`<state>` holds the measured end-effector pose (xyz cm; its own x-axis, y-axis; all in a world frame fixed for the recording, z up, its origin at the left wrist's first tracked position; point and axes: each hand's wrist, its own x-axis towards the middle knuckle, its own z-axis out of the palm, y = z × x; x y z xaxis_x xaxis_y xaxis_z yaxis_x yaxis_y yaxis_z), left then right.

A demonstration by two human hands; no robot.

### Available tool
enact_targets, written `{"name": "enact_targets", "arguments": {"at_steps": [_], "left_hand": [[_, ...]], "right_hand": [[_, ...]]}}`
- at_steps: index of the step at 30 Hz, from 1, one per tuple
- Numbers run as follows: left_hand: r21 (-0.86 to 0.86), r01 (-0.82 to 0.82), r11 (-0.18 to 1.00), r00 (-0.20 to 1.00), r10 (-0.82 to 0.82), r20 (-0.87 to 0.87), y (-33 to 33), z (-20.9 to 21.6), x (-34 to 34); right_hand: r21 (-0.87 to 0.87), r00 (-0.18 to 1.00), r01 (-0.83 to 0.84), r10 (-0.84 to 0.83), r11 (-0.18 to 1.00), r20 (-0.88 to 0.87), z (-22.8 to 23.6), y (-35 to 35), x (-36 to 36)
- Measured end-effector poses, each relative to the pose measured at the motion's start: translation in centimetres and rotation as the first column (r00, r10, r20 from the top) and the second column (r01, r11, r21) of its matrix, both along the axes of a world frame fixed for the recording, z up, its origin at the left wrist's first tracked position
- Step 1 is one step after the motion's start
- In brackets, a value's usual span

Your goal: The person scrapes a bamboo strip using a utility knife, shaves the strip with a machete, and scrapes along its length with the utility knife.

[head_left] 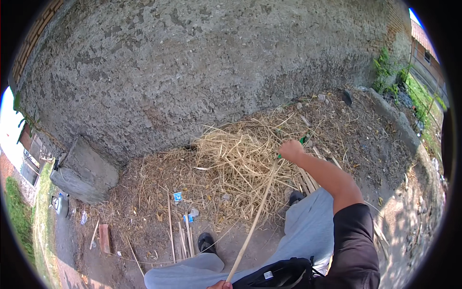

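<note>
A long, pale bamboo strip slants from the lower edge up toward the pile of shavings. My left hand is closed on its near end, with only the fingers showing at the lower edge. At the strip's far end, my right hand is clenged in a fist around a green thing. Bits of green show on both sides of that fist, but its kind is mostly hidden. Under and beyond the strip lies a heap of thin, curled bamboo shavings.
A rough plastered wall rises behind the heap. A concrete block stands at the left. Several bamboo strips and a reddish brick lie on the ground. More strips lie by my right leg. A black bag rests on my lap.
</note>
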<state>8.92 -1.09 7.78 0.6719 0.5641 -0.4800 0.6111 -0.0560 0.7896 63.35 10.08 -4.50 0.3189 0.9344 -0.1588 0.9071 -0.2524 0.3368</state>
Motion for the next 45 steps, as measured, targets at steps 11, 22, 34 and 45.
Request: {"name": "enact_targets", "arguments": {"at_steps": [11, 22, 34, 45], "left_hand": [[0.456, 0.106, 0.884, 0.992, -0.062, -0.111, 0.1, -1.7, -3.1], [0.445, 0.011, 0.896, 0.881, 0.202, -0.429, 2.2, 1.0, -10.0], [-0.1, -0.246, 0.964, 0.963, 0.232, -0.133, 6.3, -3.2, -10.6], [0.316, -0.134, 0.939, 0.984, 0.164, -0.069, 15.7, 0.5, -5.5]], "right_hand": [[0.073, 0.994, 0.011, -0.003, 0.997, -0.109, -2.3, 6.3, -4.9], [0.206, 0.909, 0.388, -0.41, 0.898, 0.075, 2.4, 3.2, 10.5], [0.381, 0.542, 0.523, 0.047, 0.762, -0.839, 9.6, -2.7, -5.8], [-0.016, -0.357, 0.714, 0.344, 0.7, -0.869, 7.9, -5.3, -15.6]]}}
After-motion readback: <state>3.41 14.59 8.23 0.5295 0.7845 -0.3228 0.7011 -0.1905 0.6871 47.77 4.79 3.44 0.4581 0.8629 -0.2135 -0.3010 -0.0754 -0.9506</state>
